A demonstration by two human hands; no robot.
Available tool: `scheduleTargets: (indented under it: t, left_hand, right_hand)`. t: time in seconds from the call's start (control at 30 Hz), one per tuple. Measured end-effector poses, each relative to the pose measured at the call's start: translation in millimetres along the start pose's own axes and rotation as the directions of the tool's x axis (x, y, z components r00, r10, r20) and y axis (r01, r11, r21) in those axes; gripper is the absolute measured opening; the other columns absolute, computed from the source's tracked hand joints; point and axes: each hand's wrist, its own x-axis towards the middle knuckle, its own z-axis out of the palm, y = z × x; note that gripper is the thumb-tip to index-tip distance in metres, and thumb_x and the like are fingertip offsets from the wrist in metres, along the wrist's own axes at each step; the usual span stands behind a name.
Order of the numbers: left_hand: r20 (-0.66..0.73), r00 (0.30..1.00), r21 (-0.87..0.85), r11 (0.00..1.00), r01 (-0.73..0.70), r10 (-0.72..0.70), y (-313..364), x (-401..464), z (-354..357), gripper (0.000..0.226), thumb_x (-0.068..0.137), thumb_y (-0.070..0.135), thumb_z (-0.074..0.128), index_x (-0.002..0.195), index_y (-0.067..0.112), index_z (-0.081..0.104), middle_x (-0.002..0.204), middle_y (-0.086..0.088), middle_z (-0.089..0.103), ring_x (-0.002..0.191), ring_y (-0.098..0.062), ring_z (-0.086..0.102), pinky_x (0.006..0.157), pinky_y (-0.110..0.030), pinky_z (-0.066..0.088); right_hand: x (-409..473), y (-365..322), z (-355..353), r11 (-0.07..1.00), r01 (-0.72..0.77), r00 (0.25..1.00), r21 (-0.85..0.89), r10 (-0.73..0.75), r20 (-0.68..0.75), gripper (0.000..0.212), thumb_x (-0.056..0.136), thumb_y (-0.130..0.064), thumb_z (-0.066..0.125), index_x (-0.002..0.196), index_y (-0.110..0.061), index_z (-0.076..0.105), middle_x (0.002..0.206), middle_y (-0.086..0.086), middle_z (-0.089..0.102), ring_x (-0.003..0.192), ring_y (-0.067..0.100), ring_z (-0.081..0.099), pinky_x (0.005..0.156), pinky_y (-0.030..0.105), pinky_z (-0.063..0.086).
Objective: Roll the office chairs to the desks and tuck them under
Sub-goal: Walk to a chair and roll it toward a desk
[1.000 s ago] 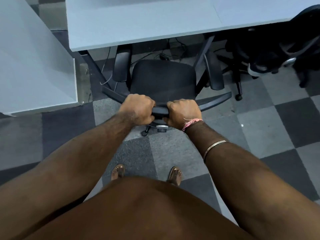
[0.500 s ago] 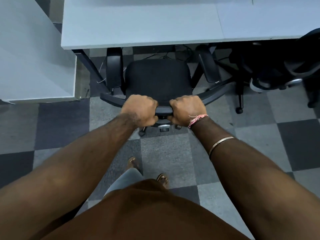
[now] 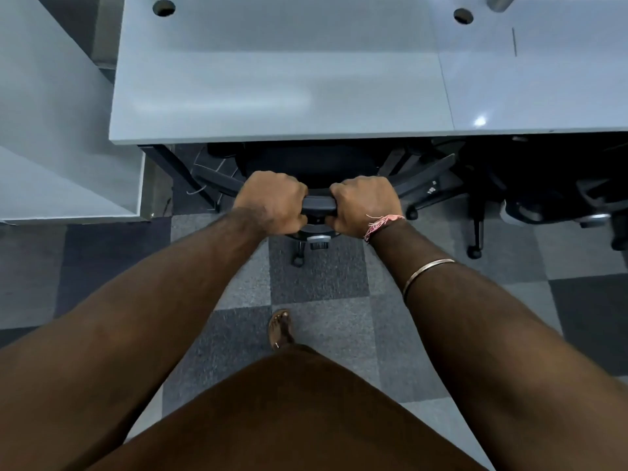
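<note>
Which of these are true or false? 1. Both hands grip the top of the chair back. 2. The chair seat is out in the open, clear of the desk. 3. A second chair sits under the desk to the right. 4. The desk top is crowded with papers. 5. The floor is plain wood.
1. True: the left hand and right hand are closed on the chair back.
2. False: the seat is largely hidden under the desk.
3. True: a second chair sits there.
4. False: the desk top is bare except for cable holes.
5. False: it is grey checkered carpet.
</note>
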Motion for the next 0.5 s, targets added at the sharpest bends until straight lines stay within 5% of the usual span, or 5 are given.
scheduleTargets:
  t: [0.5]
  left_hand:
    - [0.022, 1.0, 0.005, 1.0, 0.011, -0.011, -5, 22, -3, 0.029, 0.083, 0.057, 0.057, 0.092, 0.03, 0.062, 0.086, 0.01, 0.063, 0.074, -0.019, 0.063, 0.059, -0.032, 0.042]
  right_hand:
    - [18, 21, 4, 0.999, 0.048, 0.999, 0.011, -0.048, -0.015, 0.038, 0.074, -0.056, 0.066, 0.08, -0.018, 0.062, 0.073, 0.001, 0.067, 0.065, 0.026, 0.063, 0.056, 0.032, 0.04]
